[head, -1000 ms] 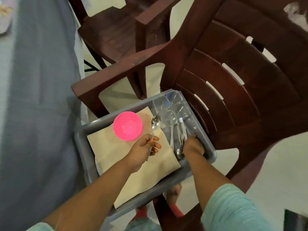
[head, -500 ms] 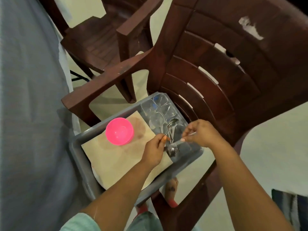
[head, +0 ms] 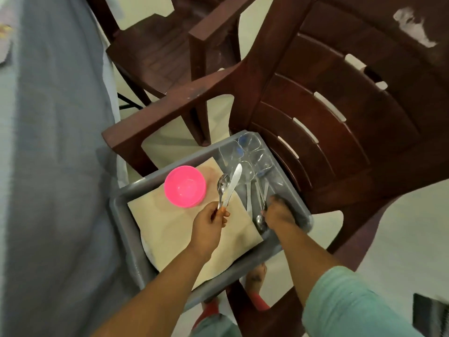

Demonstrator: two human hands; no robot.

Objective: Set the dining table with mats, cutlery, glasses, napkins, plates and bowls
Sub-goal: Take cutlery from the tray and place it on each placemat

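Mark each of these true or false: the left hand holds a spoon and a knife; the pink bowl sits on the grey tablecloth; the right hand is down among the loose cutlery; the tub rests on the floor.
1. The left hand holds a spoon and a knife: true.
2. The pink bowl sits on the grey tablecloth: false. It sits on the beige mat inside the grey tub.
3. The right hand is down among the loose cutlery: true.
4. The tub rests on the floor: false. It rests on the brown chair.

Tub sits on chair, counter to its left. In tub: bowl on mat, left side; glasses and cutlery, right side.
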